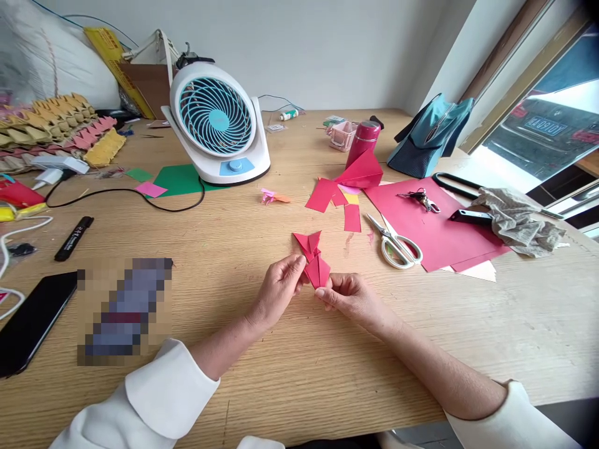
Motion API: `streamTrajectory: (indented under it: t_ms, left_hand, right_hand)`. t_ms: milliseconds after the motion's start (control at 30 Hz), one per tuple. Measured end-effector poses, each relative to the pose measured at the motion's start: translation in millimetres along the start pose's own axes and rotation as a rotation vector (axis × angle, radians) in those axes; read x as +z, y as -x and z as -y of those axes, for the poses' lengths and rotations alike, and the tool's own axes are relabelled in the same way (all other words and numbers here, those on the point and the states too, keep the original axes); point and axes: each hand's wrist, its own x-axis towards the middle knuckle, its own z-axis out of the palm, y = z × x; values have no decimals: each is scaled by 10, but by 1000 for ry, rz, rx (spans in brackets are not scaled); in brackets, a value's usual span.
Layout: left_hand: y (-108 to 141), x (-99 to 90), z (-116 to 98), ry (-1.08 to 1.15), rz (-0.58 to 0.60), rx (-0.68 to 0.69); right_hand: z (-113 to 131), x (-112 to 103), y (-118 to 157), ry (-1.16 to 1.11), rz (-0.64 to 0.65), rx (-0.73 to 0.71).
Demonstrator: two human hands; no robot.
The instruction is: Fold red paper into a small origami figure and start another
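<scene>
Left hand (281, 280) is pinching the left side of a folded red paper (318, 269), and right hand (358, 298) is pinching its bottom tip. From far away, I am seeing it over the middle of the wooden table (262, 393). White scissors (387, 235) are lying to its right; a fan (218, 120) is standing farther back.

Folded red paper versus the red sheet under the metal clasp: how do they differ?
The folded red paper is small, with pointed folds; the red sheet is larger and mostly flat. The left hand and right hand hold the folded red paper; the red sheet lies untouched. Both are red.
</scene>
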Motion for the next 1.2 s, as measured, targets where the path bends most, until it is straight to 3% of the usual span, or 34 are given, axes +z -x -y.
streamTrajectory:
  t_ms: [333, 567, 1200]
  left_hand:
    - [4, 0, 20, 313, 171, -80]
    - [11, -10, 13, 298, 181, -11]
    - [0, -35, -20, 403, 316, 2]
  right_hand:
    - [77, -2, -5, -31, 2, 15]
    - [93, 5, -2, -159, 51, 18]
    - [59, -1, 10, -133, 34, 57]
